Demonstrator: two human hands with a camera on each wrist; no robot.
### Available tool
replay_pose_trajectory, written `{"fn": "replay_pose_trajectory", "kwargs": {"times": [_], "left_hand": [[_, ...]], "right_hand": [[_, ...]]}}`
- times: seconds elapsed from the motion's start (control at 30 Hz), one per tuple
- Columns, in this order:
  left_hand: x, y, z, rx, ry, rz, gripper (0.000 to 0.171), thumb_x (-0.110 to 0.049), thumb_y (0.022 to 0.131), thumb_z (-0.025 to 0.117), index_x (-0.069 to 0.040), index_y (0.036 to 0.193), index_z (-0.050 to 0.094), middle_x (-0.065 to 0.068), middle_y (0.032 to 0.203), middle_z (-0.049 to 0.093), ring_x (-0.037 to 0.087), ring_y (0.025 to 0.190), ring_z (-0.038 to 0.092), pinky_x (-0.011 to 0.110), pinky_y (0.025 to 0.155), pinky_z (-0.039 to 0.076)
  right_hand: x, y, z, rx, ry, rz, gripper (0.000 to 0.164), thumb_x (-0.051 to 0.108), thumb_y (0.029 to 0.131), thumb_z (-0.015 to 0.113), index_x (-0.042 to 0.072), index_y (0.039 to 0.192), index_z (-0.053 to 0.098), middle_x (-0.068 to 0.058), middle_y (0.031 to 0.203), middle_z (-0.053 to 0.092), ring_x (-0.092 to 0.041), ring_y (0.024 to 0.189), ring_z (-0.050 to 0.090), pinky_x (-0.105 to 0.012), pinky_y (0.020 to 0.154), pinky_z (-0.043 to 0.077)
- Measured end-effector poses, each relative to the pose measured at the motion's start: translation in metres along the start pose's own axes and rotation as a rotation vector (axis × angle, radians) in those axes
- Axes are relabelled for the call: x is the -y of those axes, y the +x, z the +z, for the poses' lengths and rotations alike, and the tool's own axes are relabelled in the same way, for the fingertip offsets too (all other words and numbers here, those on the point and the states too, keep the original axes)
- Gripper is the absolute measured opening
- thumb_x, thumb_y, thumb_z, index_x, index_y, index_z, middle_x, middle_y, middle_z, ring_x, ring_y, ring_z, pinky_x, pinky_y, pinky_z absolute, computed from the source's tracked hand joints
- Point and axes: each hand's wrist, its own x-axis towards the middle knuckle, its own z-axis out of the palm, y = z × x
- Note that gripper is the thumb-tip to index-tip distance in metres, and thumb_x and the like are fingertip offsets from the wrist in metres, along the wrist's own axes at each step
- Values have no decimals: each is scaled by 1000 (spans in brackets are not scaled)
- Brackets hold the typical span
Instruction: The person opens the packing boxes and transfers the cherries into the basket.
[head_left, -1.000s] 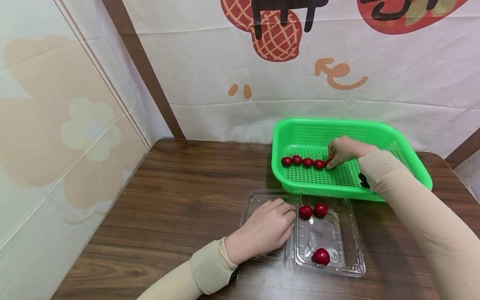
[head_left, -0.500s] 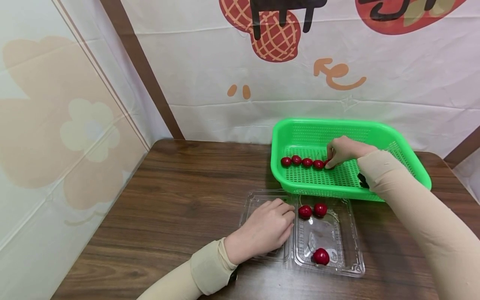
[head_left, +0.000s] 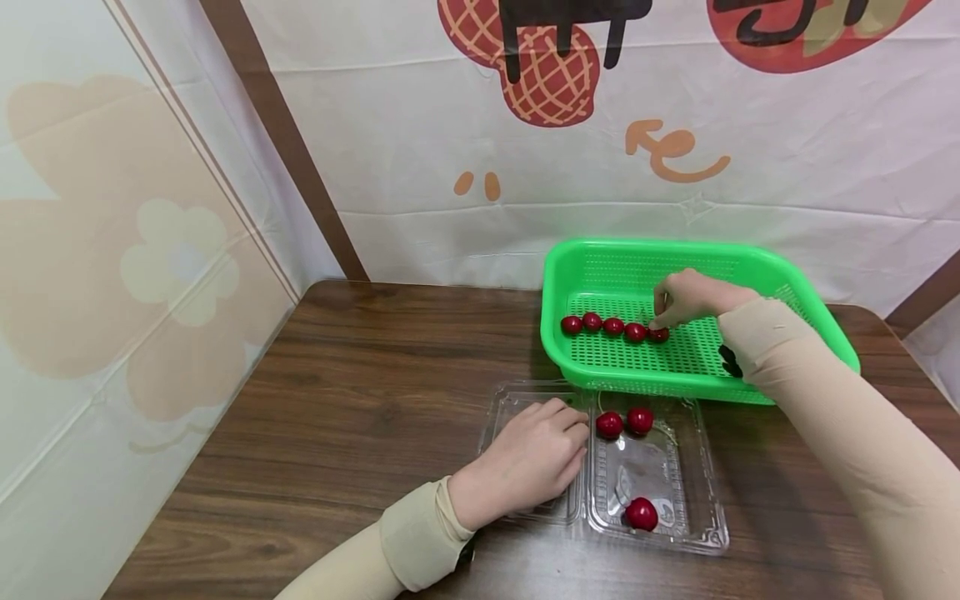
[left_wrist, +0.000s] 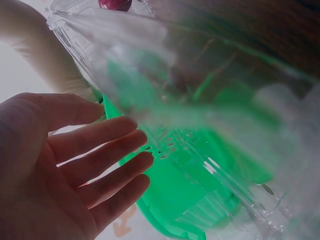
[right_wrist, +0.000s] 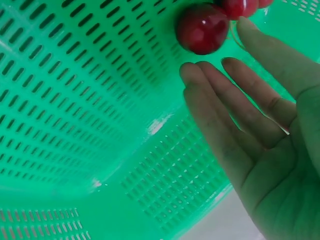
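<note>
My right hand (head_left: 693, 297) is inside the green basket (head_left: 675, 385), its fingertips right at the end cherry (head_left: 658, 335) of a short row of red cherries (head_left: 613, 326). In the right wrist view that cherry (right_wrist: 202, 29) lies on the basket floor, with straight, parted fingers (right_wrist: 215, 117) just beside it and the thumb near its stem. My left hand (head_left: 525, 458) lies over the lid half (head_left: 508, 408) of a clear plastic clamshell box, fingers loosely extended in the left wrist view. The box's other half (head_left: 708, 508) holds two cherries (head_left: 624, 423) at the back and one (head_left: 641, 514) in front.
The basket stands at the back right of the brown wooden table (head_left: 337, 400), close to a printed cloth backdrop (head_left: 420, 242). The clamshell box sits directly in front of it, under the basket's front rim in the head view.
My right hand has loosened and lifted slightly from the end cherry, which now shows more fully at the end of the row. The left hand has stayed in place.
</note>
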Motion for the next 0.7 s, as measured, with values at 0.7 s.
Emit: {"fn": "replay_pose_trajectory", "kwargs": {"times": [0.7], "left_hand": [[-1, 0, 1, -3, 0, -4, 19, -21, 85, 53, -11, 92, 68, 1, 105, 67, 16, 98, 54, 29, 77, 49]], "right_hand": [[18, -17, -25, -75, -43, -50, 18, 23, 87, 60, 6, 87, 64, -8, 76, 66, -20, 68, 59, -41, 64, 50]]}}
